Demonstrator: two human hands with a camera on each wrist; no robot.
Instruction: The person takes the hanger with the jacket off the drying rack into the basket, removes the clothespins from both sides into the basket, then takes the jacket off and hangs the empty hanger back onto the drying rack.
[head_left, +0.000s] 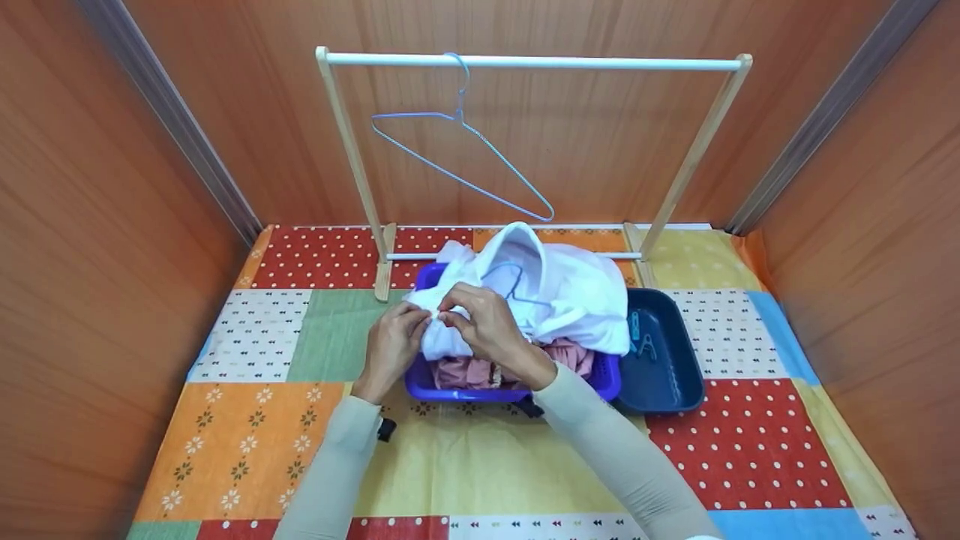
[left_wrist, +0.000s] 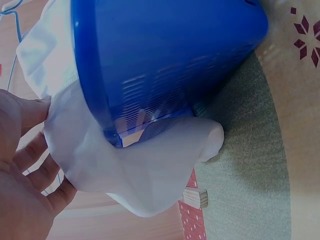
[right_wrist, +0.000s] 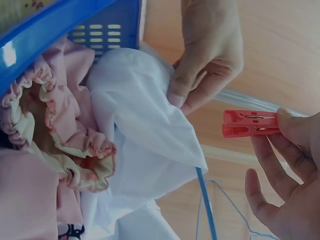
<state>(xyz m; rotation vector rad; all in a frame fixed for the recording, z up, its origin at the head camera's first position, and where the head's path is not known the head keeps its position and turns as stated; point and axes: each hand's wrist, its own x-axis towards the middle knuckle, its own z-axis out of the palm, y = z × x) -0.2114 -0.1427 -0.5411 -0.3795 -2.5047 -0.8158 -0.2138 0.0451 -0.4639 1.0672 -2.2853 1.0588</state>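
Observation:
A white garment point(head_left: 589, 292) lies spread over the purple-blue laundry basket point(head_left: 454, 394), with a blue hanger point(head_left: 517, 285) inside its neck opening. My left hand point(head_left: 390, 345) pinches the garment's left shoulder between thumb and forefinger; in the right wrist view the hanger's arm runs out from under the cloth there. Close beside it, my right hand point(head_left: 487, 324) holds a red clothespin point(right_wrist: 248, 123) by one end between thumb and fingers. The clothespin's jaws point toward the pinched cloth, apart from it. Pink clothing point(right_wrist: 70, 110) with a gathered edge sits in the basket below.
Behind the basket stands a drying rack with a white top bar point(head_left: 600, 63), on which an unloaded blue hanger point(head_left: 465, 176) hangs. A dark tray point(head_left: 675, 382) with several teal clothespins point(head_left: 643, 341) is right of the basket. Wooden panels point(head_left: 855, 247) enclose the patchwork cloth.

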